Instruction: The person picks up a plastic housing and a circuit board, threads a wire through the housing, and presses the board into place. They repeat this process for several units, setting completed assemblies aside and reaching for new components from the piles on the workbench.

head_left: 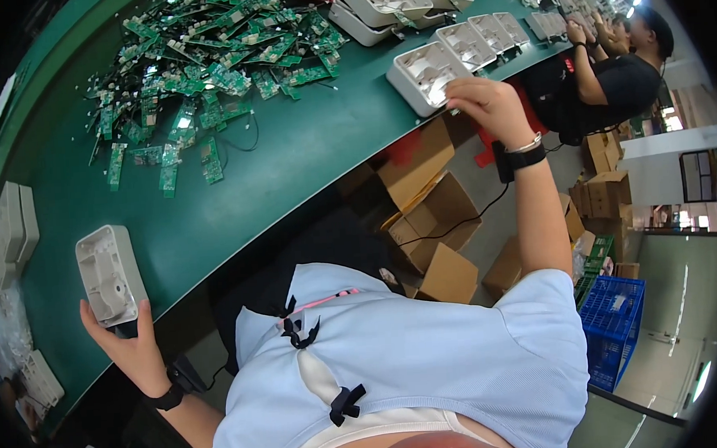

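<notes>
My left hand (130,341) is at the lower left, thumb and fingers spread around the near end of a whitish plastic housing (107,276). That housing lies open side up on the green bench, its moulded ribs and posts showing. Out to the right, my right hand (489,107) has its fingertips pinched together over the near corner of another open white housing (425,79). Whatever sits between those fingertips is too small to make out. This second housing stands at the near end of a row of similar ones (467,45) along the bench edge.
A heap of green circuit boards (225,51) with wires covers the far bench. Larger white housings (386,0) are stacked behind the row, others (13,233) at the left edge. Open cardboard boxes (440,211) and a blue crate (615,323) stand below. Another person (624,68) works farther right.
</notes>
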